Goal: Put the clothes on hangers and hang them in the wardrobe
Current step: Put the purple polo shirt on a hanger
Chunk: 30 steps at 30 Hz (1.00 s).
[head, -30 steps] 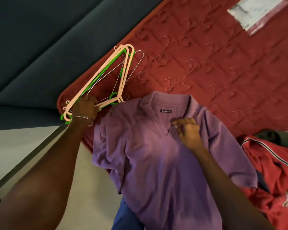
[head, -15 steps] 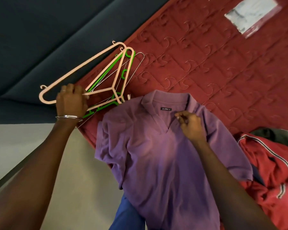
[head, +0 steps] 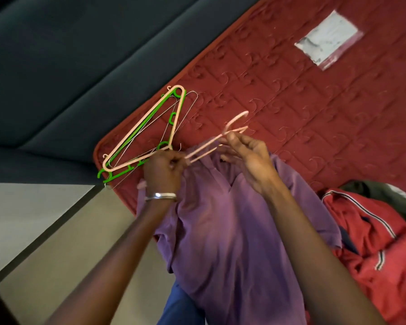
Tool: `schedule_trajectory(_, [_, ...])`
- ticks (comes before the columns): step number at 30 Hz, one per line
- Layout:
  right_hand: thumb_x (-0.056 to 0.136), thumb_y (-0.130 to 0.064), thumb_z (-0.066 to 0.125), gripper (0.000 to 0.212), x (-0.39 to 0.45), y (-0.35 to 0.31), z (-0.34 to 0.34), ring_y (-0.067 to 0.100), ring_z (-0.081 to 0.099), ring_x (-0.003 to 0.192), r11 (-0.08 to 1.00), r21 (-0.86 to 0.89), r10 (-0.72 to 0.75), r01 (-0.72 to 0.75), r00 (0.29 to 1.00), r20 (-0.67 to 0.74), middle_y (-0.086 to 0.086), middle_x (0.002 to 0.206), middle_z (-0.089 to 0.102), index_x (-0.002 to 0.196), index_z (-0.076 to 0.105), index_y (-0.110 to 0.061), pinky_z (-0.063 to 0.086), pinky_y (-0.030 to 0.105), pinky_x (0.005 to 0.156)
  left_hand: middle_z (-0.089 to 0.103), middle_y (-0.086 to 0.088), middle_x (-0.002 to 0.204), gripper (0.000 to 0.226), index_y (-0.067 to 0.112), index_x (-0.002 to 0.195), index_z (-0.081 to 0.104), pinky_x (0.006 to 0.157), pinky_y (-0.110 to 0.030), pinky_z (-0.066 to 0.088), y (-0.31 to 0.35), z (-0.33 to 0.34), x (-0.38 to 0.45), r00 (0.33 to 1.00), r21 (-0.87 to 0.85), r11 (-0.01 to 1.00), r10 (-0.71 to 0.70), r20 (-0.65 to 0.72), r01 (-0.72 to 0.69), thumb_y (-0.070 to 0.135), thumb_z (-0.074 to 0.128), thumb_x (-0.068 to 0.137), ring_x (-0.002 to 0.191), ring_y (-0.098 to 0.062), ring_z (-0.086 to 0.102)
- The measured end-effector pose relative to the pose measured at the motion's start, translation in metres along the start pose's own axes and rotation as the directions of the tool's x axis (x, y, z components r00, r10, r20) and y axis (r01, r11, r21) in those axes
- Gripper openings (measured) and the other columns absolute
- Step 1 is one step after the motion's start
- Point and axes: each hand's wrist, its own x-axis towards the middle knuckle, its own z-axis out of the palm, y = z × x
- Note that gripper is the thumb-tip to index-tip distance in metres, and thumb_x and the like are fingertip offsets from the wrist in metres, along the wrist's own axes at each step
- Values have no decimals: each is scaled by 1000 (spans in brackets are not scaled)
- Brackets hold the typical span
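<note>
A purple polo shirt (head: 225,231) lies front up on the red quilted mattress (head: 291,102), its collar bunched under my hands. Both hands hold one pale pink hanger (head: 220,139) edge-on above the collar. My left hand (head: 164,170) grips its lower end. My right hand (head: 249,158) pinches it near the hook, which points up and to the right. Whether the hanger is inside the shirt cannot be told.
A pile of pink, green and wire hangers (head: 145,134) lies at the mattress corner, left of my hands. A red striped garment (head: 370,235) is heaped at the right. A dark headboard (head: 68,66) runs behind. A plastic-covered label (head: 328,41) is on the mattress.
My left hand has drawn one pink hanger off the pile and carried it right, over the shirt collar. My right hand has left the collar and taken the hanger's hook end.
</note>
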Motion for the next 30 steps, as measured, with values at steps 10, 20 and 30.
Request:
schedule_trajectory(10, [87,-6,68,20,3,-16,-23,13,57,53,994,101,3,46,898,-441,8,72,59,103,58,1,51,26,45,65,-14,80,29,8,81,73,63,-30,45,63,104,-75,986,-189,977,-67,155,97,31,69,63,65,-29,62])
schedule_trajectory(20, [95,-4,51,14,62,-28,-99,7,58,61,933,332,-27,140,945,-325,1,77,74,100,61,-12,40,17,51,69,-22,101,28,3,98,72,79,-37,46,-11,110,11,928,195,942,-311,204,273,28,64,88,98,-37,63])
schedule_trajectory(30, [93,-2,53,14,154,2,-86,8,56,61,872,456,-122,179,981,-153,4,74,69,102,64,-6,44,17,53,61,-14,120,55,13,115,63,101,-42,33,-26,147,77,936,712,690,-150,319,-132,58,53,87,114,-33,56])
